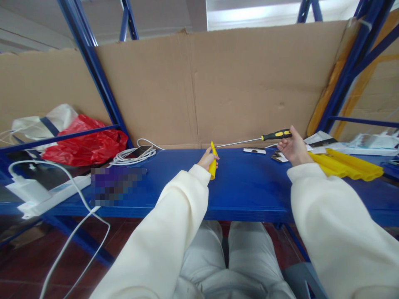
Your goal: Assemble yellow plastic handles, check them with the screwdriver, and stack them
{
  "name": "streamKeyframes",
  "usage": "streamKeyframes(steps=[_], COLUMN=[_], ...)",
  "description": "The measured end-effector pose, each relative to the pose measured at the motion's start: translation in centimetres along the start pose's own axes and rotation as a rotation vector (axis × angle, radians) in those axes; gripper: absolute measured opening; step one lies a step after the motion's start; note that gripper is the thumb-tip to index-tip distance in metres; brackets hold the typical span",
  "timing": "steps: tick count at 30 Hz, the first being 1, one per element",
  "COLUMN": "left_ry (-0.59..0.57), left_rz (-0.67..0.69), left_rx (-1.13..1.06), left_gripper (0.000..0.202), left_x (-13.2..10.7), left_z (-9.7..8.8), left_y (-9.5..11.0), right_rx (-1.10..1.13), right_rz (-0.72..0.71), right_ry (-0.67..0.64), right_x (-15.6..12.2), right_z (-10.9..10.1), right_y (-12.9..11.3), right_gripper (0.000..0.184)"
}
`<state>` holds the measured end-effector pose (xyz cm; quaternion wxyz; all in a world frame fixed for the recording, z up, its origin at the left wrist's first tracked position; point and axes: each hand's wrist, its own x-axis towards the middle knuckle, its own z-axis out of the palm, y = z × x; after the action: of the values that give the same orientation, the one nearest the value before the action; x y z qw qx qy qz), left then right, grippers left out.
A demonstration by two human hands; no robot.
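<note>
My left hand (206, 159) is closed around a narrow yellow plastic strip (213, 164), held upright over the blue shelf (243, 187). My right hand (292, 148) grips the black-and-yellow handle of a long screwdriver (276, 135). Its thin metal shaft (238, 143) points left, and the tip reaches the top of the yellow strip. Both arms wear cream sleeves.
Several long yellow strips (349, 165) lie at the right beside white packets (321, 139) and small metal parts (276, 156). A coiled white cable with a phone (137, 153), a red bag (84, 141) and a white power strip (46, 195) sit at the left. Cardboard (218, 83) backs the shelf.
</note>
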<state>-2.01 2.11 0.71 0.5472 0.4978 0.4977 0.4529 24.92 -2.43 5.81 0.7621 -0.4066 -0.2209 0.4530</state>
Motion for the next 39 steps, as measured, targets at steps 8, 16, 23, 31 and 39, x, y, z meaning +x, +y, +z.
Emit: streamKeyframes(steps=[8, 16, 23, 31, 39], left_ry=[-0.001, 0.003, -0.005, 0.012, 0.049], left_rz=[-0.003, -0.002, 0.005, -0.012, -0.011], left_rx=[-0.002, -0.021, -0.019, -0.019, -0.044], left_gripper=[0.085, 0.086, 0.086, 0.084, 0.078], left_x=[-0.2, -0.2, -0.3, -0.2, 0.1], left_z=[0.0, 0.1, 0.1, 0.0, -0.1], left_y=[0.1, 0.1, 0.1, 0.1, 0.0], right_rx=[0.057, -0.002, 0.011, 0.008, 0.049], right_rz=[0.041, -0.004, 0.013, 0.062, 0.081], right_ry=[-0.063, 0.008, 0.019, -0.014, -0.184], right_x=[0.4, 1.8, 1.0, 0.6, 1.7], right_z=[-0.4, -0.9, -0.4, -0.4, -1.6], right_y=[-0.1, 0.6, 0.5, 0.2, 0.2], right_gripper=[0.037, 0.035, 0.043, 0.046, 0.028])
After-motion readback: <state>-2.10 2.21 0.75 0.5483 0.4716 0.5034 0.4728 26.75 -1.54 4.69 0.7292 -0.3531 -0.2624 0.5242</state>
